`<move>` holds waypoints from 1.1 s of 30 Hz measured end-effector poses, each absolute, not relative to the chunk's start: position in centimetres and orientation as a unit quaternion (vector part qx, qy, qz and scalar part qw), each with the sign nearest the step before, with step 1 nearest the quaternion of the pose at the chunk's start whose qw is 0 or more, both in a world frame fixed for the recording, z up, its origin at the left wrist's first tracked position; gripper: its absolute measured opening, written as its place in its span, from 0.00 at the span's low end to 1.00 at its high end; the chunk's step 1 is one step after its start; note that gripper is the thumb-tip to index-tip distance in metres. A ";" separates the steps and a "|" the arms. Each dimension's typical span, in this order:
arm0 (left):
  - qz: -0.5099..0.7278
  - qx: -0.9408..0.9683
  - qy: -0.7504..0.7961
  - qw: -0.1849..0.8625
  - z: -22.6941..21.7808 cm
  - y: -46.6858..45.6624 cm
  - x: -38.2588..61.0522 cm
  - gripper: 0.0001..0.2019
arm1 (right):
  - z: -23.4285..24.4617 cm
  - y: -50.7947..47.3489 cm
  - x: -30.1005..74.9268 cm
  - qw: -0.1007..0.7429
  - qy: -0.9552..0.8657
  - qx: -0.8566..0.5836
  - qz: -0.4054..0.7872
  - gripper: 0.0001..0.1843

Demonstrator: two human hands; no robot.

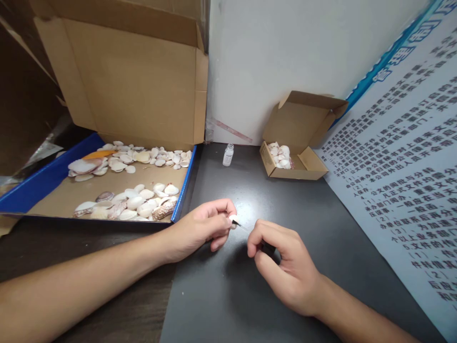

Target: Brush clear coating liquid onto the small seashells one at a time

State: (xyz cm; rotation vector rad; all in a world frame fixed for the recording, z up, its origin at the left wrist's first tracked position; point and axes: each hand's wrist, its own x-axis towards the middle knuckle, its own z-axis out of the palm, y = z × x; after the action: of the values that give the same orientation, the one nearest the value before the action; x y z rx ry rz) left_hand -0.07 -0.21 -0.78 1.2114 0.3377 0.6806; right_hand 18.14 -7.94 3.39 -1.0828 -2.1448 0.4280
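Observation:
My left hand [209, 224] pinches a small white shell [233, 218] between thumb and fingertips, over the dark table. My right hand [282, 262], to its right, is closed around a thin brush [243, 226] with a dark tip and a pale, see-through stem. The brush tip reaches the shell; whether it touches cannot be made out. Something black shows inside my right hand's curled fingers, mostly hidden. Beyond both hands stands a small uncapped bottle [228, 156] with a white label, upright on the table.
At left, a large open cardboard box [57, 202] with blue sides holds many loose shells [135, 202] in two groups. A small open carton [298, 172] at the back right contains white and pinkish shells [281, 155]. A printed poster [403, 176] borders the right side.

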 end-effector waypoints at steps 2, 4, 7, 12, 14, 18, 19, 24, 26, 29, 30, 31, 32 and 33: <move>0.312 0.566 0.152 0.748 -0.8 -0.2 -0.1 0.08 | 3.4 -7.8 18.2 0.341 -0.820 -0.429 0.163 0.08; 0.312 0.575 0.152 0.741 -0.7 -0.2 -0.1 0.08 | 3.3 -7.8 18.2 0.345 -0.812 -0.443 0.157 0.08; 0.314 0.582 0.150 0.735 -0.5 -0.2 0.0 0.10 | 3.3 -7.8 18.4 0.353 -0.802 -0.458 0.148 0.08; 0.317 0.587 0.138 0.732 -0.7 -0.2 0.0 0.10 | 3.4 -8.1 18.3 0.364 -0.818 -0.419 0.152 0.09; 0.318 0.588 0.136 0.731 -0.8 -0.1 0.0 0.09 | 3.4 -8.1 18.2 0.357 -0.826 -0.406 0.157 0.09; 0.315 0.587 0.141 0.732 -1.0 0.0 0.0 0.08 | 3.4 -8.0 18.2 0.345 -0.830 -0.407 0.165 0.09; 0.315 0.587 0.142 0.732 -0.9 -0.1 0.0 0.08 | 3.4 -8.0 18.2 0.343 -0.829 -0.409 0.166 0.09; 0.312 0.591 0.150 0.728 -0.6 -0.3 0.0 0.08 | 3.4 -7.8 18.2 0.335 -0.821 -0.431 0.164 0.09; 0.312 0.589 0.154 0.730 -0.5 -0.3 0.0 0.08 | 3.5 -7.9 18.2 0.342 -0.814 -0.442 0.159 0.09; 0.311 0.581 0.154 0.736 -0.6 -0.2 0.0 0.08 | 3.6 -8.0 18.1 0.357 -0.818 -0.425 0.151 0.09; 0.310 0.579 0.153 0.739 -0.6 -0.2 0.0 0.08 | 3.6 -8.0 18.1 0.357 -0.824 -0.413 0.152 0.09; 0.309 0.576 0.151 0.742 -0.7 -0.2 0.0 0.08 | 3.6 -8.0 18.1 0.355 -0.828 -0.405 0.153 0.09; 0.309 0.573 0.151 0.744 -0.7 -0.2 0.0 0.08 | 3.6 -7.9 18.1 0.350 -0.829 -0.407 0.155 0.09; 0.309 0.570 0.151 0.746 -0.8 -0.1 0.0 0.08 | 3.5 -7.8 18.2 0.345 -0.826 -0.417 0.156 0.09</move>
State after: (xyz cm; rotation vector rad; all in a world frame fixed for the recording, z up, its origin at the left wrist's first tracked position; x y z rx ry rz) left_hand 0.00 -0.14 -0.77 1.2480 0.3299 0.6773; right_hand 18.19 -7.78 3.53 -1.0836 -2.1442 0.4042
